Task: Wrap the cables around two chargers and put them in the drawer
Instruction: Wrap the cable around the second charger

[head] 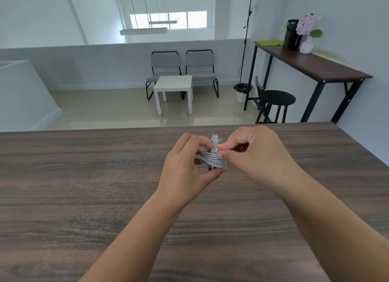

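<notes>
Hands [219,155] together, cable-wrapped charger [212,158] gripped between

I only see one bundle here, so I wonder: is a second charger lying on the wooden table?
No, the wooden table shows only the one cable-wrapped charger, held between the left hand and right hand.

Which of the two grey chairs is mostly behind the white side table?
The left grey chair; the white side table stands before it, while the right grey chair is mostly unblocked.
</notes>
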`<control>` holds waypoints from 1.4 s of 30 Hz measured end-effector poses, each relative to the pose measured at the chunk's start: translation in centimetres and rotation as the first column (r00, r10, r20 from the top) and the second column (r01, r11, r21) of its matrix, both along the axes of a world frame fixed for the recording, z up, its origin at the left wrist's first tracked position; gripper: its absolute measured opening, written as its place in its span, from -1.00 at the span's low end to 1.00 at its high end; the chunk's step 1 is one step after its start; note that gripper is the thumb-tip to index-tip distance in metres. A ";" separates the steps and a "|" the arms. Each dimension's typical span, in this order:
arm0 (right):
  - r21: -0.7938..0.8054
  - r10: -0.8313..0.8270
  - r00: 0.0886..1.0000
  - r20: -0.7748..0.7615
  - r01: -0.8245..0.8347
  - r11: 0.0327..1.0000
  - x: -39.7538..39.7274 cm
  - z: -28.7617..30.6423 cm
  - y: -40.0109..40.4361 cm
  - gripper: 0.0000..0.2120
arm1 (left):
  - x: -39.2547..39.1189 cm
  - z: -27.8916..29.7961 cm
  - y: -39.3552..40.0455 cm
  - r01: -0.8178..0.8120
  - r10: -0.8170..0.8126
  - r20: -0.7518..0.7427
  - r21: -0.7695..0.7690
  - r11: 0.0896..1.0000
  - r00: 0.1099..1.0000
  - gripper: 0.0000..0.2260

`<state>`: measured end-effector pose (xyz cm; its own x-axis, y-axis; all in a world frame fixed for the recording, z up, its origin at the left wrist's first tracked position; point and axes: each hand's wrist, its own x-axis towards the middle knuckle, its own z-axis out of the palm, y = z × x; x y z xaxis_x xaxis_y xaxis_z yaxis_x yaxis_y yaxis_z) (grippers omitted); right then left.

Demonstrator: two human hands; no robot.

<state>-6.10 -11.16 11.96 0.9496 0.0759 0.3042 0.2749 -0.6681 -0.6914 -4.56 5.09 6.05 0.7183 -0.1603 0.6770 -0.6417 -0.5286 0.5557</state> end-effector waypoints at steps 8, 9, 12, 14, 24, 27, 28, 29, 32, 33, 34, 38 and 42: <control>0.265 0.112 0.980 -0.163 -0.066 0.962 0.8 -0.4 -1.6 -0.91 | 0.3 -0.3 0.3 0.021 -0.020 -0.037 0.028 0.999 0.999 -0.58; 0.283 0.112 0.982 -0.150 -0.066 0.957 0.6 -0.7 -1.6 -0.91 | 0.4 -0.2 0.4 0.018 -0.017 -0.045 0.017 1.000 0.999 -0.58; 0.228 0.091 0.992 -0.085 -0.070 0.971 0.1 -1.5 -1.6 -0.90 | 0.4 -0.2 0.4 0.012 -0.013 -0.072 -0.017 1.000 0.997 -0.56; 0.174 0.050 0.998 -0.033 -0.044 0.984 0.1 -1.7 -1.5 -0.90 | 0.4 -0.3 0.1 0.012 -0.013 -0.068 -0.010 1.000 0.998 -0.57; 0.193 0.006 0.999 -0.050 0.004 0.981 0.1 -0.8 -1.5 -0.95 | 0.1 0.1 -0.7 0.027 -0.027 -0.016 -0.018 0.999 1.000 -0.56; 0.332 0.060 0.989 -0.138 -0.011 0.943 0.5 -0.7 -2.0 -0.97 | 0.1 0.0 -0.7 0.026 -0.026 -0.005 -0.010 1.000 1.000 -0.57; 0.366 0.080 0.983 -0.163 -0.015 0.931 0.7 -0.7 -2.1 -0.97 | 0.2 -0.1 -0.6 0.026 -0.026 0.003 -0.005 1.000 1.000 -0.57; 0.384 0.099 0.979 -0.180 -0.023 0.923 0.8 -0.7 -2.2 -0.96 | 0.2 -0.1 -0.5 0.030 -0.030 0.012 0.004 1.000 0.999 -0.59; 0.392 0.144 0.973 -0.181 -0.063 0.918 1.1 -1.1 -2.4 -0.93 | 0.4 -0.3 -0.1 0.057 -0.058 0.035 0.035 0.998 0.998 -0.63; 0.387 0.160 0.972 -0.174 -0.082 0.919 1.2 -1.2 -2.4 -0.92 | 0.5 -0.4 0.1 0.065 -0.067 0.043 0.044 0.997 0.997 -0.64; 0.380 0.176 0.971 -0.163 -0.103 0.919 1.2 -1.3 -2.4 -0.91 | 0.6 -0.5 0.2 0.073 -0.075 0.051 0.053 0.996 0.996 -0.64; 0.342 0.206 0.967 -0.150 -0.144 0.928 1.4 -1.7 -2.5 -0.82 | 0.4 -0.9 0.6 0.100 -0.102 0.027 0.065 0.993 0.994 -0.61; 0.231 0.226 0.967 -0.121 -0.194 0.953 1.1 -2.4 -2.3 -0.74 | 0.0 -1.0 0.8 0.046 -0.047 -0.134 -0.007 0.999 0.990 -0.44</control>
<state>-5.00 -13.48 9.57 0.9540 0.2261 0.1967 0.2798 -0.4367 -0.8550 -4.56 5.89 5.08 0.7945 -0.1934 0.5757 -0.5851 -0.4975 0.6404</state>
